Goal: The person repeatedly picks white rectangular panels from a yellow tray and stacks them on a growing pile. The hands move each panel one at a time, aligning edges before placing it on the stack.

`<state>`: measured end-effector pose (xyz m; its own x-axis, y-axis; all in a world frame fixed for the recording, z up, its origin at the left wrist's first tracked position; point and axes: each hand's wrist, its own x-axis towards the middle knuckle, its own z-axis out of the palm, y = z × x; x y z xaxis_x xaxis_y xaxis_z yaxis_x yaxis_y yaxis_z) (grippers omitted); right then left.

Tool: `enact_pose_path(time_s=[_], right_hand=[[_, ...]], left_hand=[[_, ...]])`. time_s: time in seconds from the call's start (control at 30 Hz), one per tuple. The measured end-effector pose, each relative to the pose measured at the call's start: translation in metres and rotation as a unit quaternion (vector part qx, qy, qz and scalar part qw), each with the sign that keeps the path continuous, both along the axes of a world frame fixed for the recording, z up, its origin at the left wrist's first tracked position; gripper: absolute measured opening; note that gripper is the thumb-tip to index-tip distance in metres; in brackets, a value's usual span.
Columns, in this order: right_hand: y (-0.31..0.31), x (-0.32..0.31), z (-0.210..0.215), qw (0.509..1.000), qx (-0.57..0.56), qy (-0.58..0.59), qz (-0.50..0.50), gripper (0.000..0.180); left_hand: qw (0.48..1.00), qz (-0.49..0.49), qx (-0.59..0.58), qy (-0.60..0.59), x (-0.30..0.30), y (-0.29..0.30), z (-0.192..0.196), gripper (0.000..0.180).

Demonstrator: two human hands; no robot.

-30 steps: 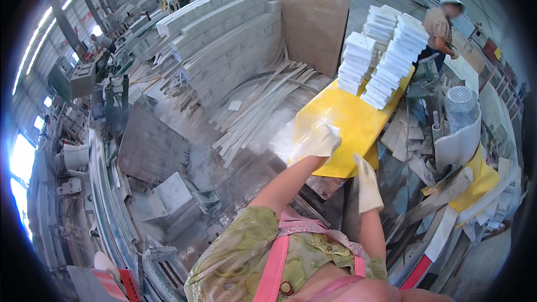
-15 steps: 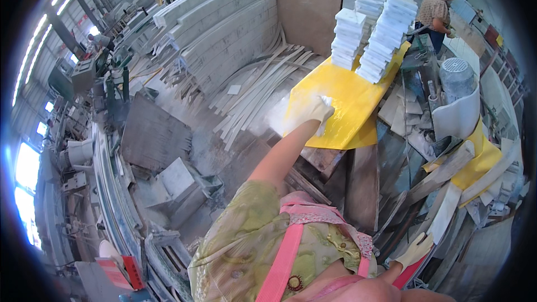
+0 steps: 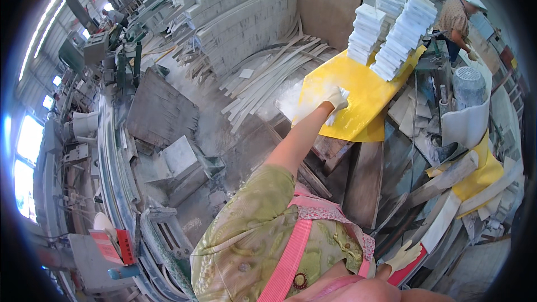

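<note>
My left arm stretches forward over a wet-looking yellow sheet (image 3: 362,113). My left hand (image 3: 335,98), in a pale glove, is closed above the sheet's near left part. Something white shows under its fingers, but I cannot make out what. A whitish patch of dust or wet (image 3: 290,100) lies just left of the hand. Stacks of white stone tiles (image 3: 405,32) stand on the sheet's far end. Low at the right, my gloved right hand (image 3: 404,257) has its fingers spread, over a red surface (image 3: 411,268), holding nothing.
Long white slabs (image 3: 246,39) are piled at the far left, with thin strips (image 3: 268,89) on the floor before them. A grey motor (image 3: 469,86) and scrap boards crowd the right. Machinery (image 3: 112,56) fills the left. Another person (image 3: 456,19) works at the far right.
The view has turned a little, so the scene sits further right. My left hand stays on the yellow sheet. My right hand's fingers have spread wider.
</note>
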<state>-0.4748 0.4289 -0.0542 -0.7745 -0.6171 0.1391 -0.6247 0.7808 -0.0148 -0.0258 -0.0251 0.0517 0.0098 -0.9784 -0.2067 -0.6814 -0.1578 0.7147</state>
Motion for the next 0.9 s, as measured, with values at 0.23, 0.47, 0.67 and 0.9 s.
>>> enact_pose_path(time_s=[0.23,0.47,0.67,0.9], right_hand=[[0.004,0.0,-0.002,1.0,0.007,-0.021,-0.017,0.063],[0.007,0.008,0.0,1.0,0.005,-0.01,-0.024,0.061],[0.009,0.018,0.007,1.0,-0.011,-0.016,-0.016,0.06],[0.014,0.017,0.006,0.997,-0.057,-0.037,-0.029,0.055]], left_hand=[[1.0,0.006,0.006,0.004,-0.002,-0.003,-0.002,0.072],[1.0,0.011,-0.014,-0.006,-0.001,-0.008,-0.013,0.069],[0.997,0.044,-0.034,0.051,0.001,-0.015,-0.023,0.069],[0.996,0.008,-0.084,0.015,-0.005,-0.008,-0.012,0.062]])
